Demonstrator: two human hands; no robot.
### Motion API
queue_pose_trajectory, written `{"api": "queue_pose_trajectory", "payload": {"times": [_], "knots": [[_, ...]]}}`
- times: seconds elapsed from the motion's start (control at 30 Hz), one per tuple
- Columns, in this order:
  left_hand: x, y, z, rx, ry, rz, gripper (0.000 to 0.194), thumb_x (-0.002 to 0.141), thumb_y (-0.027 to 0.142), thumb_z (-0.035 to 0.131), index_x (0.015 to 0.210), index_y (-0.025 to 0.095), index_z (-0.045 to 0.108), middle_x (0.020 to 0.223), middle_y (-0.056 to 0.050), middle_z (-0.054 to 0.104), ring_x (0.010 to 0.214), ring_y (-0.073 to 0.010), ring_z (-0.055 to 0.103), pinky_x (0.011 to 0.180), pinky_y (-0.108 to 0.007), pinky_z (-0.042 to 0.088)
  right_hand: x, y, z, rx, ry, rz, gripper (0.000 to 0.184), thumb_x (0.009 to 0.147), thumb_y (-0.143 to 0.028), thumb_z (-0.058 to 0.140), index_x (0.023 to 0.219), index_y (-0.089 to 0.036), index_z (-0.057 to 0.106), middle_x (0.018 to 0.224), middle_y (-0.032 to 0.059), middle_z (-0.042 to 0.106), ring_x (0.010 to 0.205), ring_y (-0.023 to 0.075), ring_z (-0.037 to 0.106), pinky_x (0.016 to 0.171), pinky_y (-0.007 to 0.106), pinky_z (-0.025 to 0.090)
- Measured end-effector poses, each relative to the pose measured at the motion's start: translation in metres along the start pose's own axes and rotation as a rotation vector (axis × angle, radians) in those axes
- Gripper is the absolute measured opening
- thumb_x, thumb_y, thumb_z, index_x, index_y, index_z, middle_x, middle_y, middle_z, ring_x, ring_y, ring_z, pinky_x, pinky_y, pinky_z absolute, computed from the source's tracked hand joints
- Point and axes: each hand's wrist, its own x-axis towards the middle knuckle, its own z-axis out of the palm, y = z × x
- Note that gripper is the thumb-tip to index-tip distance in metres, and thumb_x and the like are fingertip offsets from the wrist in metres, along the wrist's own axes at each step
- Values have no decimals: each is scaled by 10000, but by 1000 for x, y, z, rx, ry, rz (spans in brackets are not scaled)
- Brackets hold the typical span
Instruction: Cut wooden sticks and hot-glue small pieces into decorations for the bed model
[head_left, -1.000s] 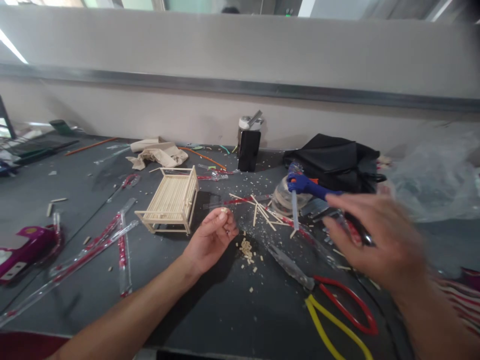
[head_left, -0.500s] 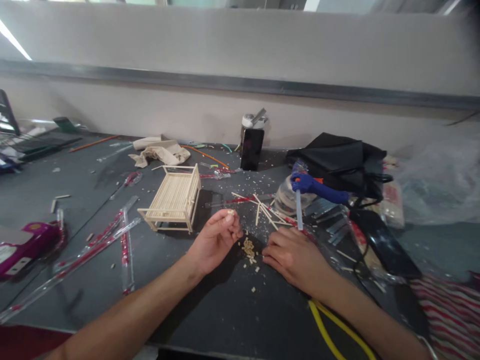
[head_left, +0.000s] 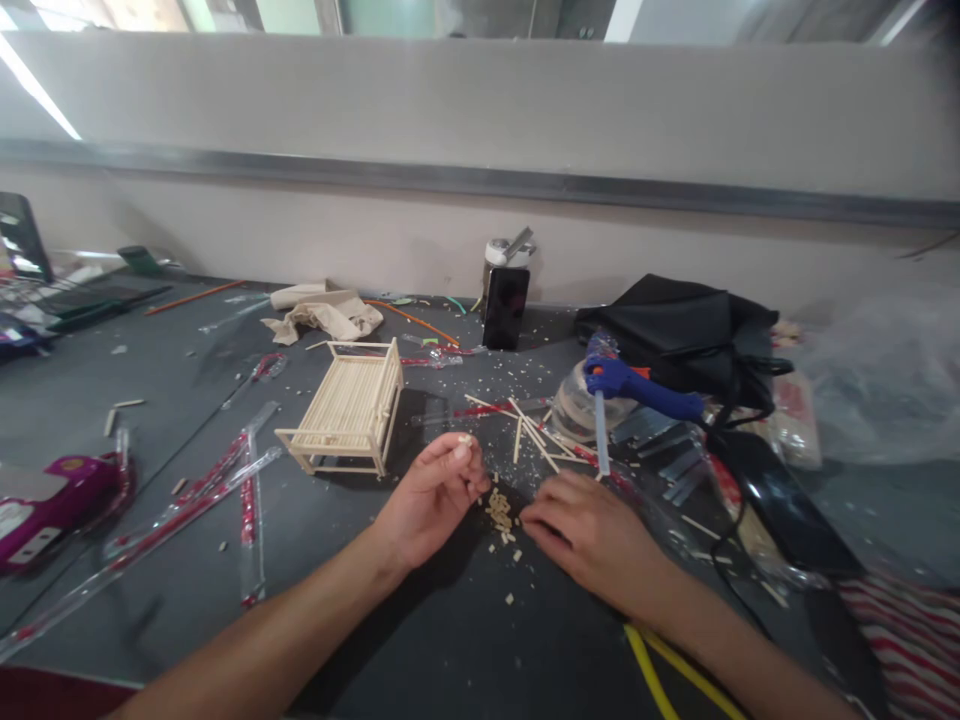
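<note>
My left hand point(head_left: 439, 495) is closed in a pinch, with a small pale wooden piece point(head_left: 465, 440) at the tips of its thumb and forefinger. Just right of it, a little pile of short cut wooden pieces point(head_left: 498, 510) lies on the dark table. My right hand point(head_left: 589, 525) rests low beside that pile, its fingers bent and apart, with nothing visible in them. A miniature bed-like frame point(head_left: 341, 405) made of thin wooden sticks stands to the left of my left hand. Loose thin sticks point(head_left: 529, 425) lie beyond my right hand.
A blue glue gun point(head_left: 645, 385) leans on a clear round container point(head_left: 581, 405). A phone point(head_left: 506, 308) stands against a bottle at the back. Red-and-clear plastic wrappers point(head_left: 187, 500) and a purple tool point(head_left: 56, 510) lie left. A black bag point(head_left: 667, 320) and yellow cord point(head_left: 660, 665) are at right.
The view has tilted up slightly. My right hand's fingers have parted a little beside the pile. My left hand keeps its pinch on the small piece.
</note>
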Motion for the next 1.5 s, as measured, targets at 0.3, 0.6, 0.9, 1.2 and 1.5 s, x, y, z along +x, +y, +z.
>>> {"api": "queue_pose_trajectory", "payload": {"times": [0.3, 0.6, 0.9, 1.2, 1.5], "knots": [[-2, -2, -1, -11, -29, -47, 138, 713, 215, 783, 805, 178, 688, 690, 24, 605, 671, -89, 546, 690, -227, 419, 31, -35, -11, 598, 383, 239, 104, 865, -197, 625, 849, -237, 719, 817, -21, 706, 731, 121, 641, 639, 216, 484], [-6, -4, 2, 89, -49, -62, 183, 655, 255, 831, 788, 194, 720, 679, 19, 664, 646, -101, 582, 699, -240, 424, 25, -40, -4, 449, 545, 184, 103, 884, -184, 617, 902, -223, 711, 856, 0, 709, 776, 117, 663, 654, 195, 507], [-9, -8, 3, 148, -44, -104, 195, 644, 271, 843, 772, 191, 719, 687, 6, 680, 650, -102, 586, 693, -245, 438, 20, -36, -3, 464, 498, 176, 86, 894, -207, 614, 870, -228, 694, 827, -4, 704, 746, 126, 663, 644, 211, 515], [-9, -7, 5, 120, -87, -146, 153, 700, 260, 804, 796, 191, 708, 681, -3, 681, 638, -125, 627, 676, -262, 467, 17, -36, -4, 436, 469, 196, 120, 920, -227, 556, 874, -234, 667, 855, 13, 694, 791, 149, 657, 667, 233, 508], [1, 0, -2, 123, -47, -3, 126, 716, 229, 782, 797, 186, 696, 683, 16, 619, 656, -102, 573, 663, -239, 427, 12, -20, -9, -184, -129, 332, 223, 912, -137, 484, 841, -208, 683, 826, 44, 724, 763, 208, 687, 622, 289, 429]]}}
